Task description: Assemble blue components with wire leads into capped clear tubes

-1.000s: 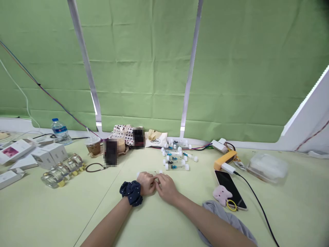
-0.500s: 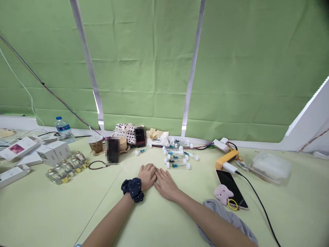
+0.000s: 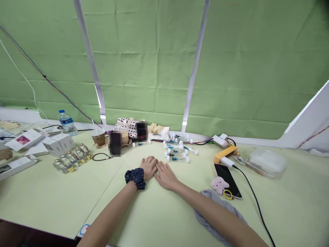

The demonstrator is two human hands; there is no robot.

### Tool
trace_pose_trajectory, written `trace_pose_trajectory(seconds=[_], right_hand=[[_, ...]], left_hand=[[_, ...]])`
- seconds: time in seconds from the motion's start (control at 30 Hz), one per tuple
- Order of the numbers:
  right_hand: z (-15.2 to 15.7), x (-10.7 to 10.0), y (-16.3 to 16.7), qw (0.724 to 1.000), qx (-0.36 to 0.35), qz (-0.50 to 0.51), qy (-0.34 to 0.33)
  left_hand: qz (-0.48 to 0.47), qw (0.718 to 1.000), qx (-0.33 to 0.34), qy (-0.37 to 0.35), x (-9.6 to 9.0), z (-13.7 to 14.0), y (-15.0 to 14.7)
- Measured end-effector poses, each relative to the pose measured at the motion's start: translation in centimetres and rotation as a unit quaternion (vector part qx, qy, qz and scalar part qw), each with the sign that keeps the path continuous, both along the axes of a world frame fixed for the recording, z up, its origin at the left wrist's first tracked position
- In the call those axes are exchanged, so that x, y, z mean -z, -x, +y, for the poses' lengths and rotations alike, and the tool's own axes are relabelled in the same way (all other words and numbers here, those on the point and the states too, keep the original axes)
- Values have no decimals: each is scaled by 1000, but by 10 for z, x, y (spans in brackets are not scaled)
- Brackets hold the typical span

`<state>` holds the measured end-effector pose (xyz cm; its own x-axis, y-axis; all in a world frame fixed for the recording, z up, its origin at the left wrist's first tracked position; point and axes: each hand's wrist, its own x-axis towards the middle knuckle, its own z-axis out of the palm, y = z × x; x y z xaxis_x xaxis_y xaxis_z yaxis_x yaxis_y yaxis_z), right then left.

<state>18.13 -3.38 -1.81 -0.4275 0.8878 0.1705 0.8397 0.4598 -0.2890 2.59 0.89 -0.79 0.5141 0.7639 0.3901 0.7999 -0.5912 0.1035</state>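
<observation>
My left hand (image 3: 148,167) lies flat on the pale table (image 3: 144,219), a dark blue dotted scrunchie (image 3: 135,178) round its wrist. Flat beside it is my right hand (image 3: 166,175), and the fingers of the two touch near their tips. Neither hand holds anything. Just beyond them lie several clear tubes with white caps (image 3: 177,159) and blue parts inside. A grey cloth (image 3: 218,212) lies under my right forearm.
Left are small glass bottles (image 3: 72,160), white boxes (image 3: 55,144), a water bottle (image 3: 67,123) and a drink cup (image 3: 99,138). Right are a phone (image 3: 230,181), pink plush (image 3: 219,185), orange power strip (image 3: 224,153), black cable (image 3: 254,195) and plastic container (image 3: 267,163).
The view has shifted slightly, so the table's lower left edge now shows. A brownish shape, unclear, has appeared at the left edge. My hands stay resting together.
</observation>
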Motion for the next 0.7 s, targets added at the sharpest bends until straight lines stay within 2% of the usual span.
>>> trace_pose_trajectory(seconds=[0.47, 0.7], right_hand=[[-3, -4, 3, 998, 26, -23, 48], [1, -3, 4, 997, 38, -30, 53]], left_hand=[[53, 994, -25, 90, 2, -2, 1], [51, 989, -64, 121, 6, -2, 0]])
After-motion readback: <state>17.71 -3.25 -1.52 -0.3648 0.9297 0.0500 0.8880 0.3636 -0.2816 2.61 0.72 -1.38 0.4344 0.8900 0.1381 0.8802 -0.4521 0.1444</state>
